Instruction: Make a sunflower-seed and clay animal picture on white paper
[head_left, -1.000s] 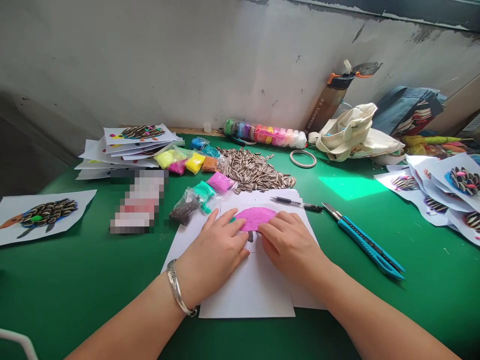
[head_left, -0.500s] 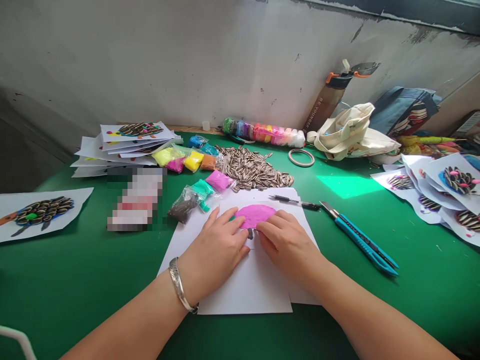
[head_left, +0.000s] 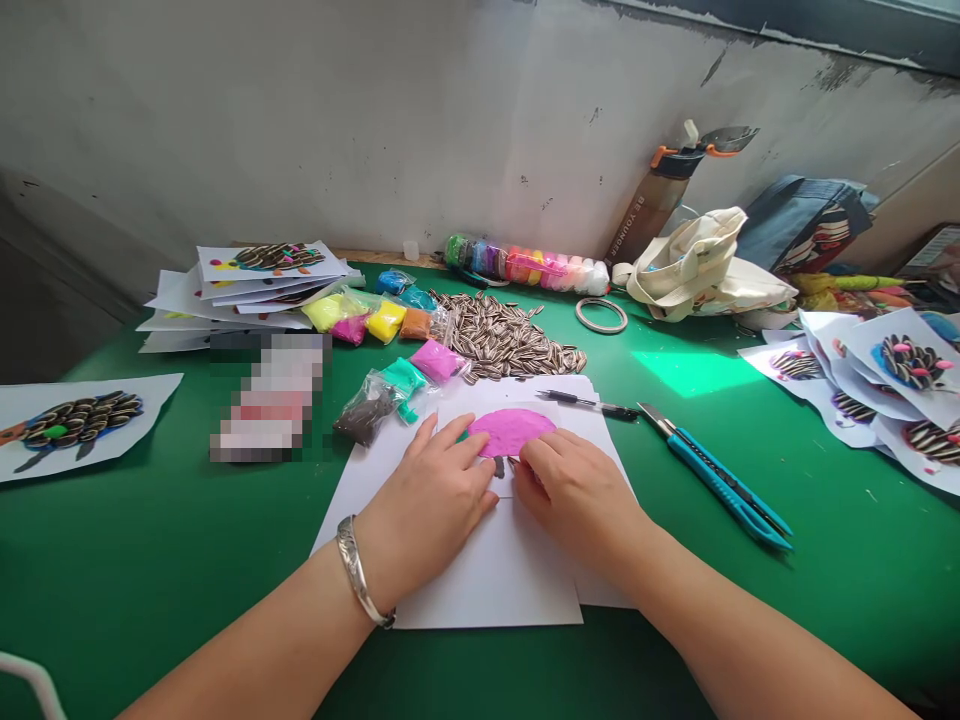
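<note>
A flat pink oval of modelling clay (head_left: 514,432) lies on a white paper sheet (head_left: 487,580), with a small black clay piece (head_left: 499,467) just below its lower edge. My left hand (head_left: 442,490) rests flat on the paper with fingers spread, its fingertips touching the left side of the oval. A bit of green shows beside those fingertips. My right hand (head_left: 574,480) has its fingers curled together at the oval's lower right edge. A tiny dark bit of clay shows at these fingertips, mostly hidden by them.
Sunflower seeds (head_left: 510,340) are heaped behind the paper, beside bagged clay (head_left: 435,360). A pen (head_left: 589,404) and a utility knife (head_left: 720,480), blade out, lie to the right. Seed pictures are stacked left (head_left: 247,290) and right (head_left: 900,370). A bottle (head_left: 649,200) leans against the wall.
The fingers of my right hand have shifted slightly right and curled a little more at the oval's lower edge. My left hand stays in place on the paper.
</note>
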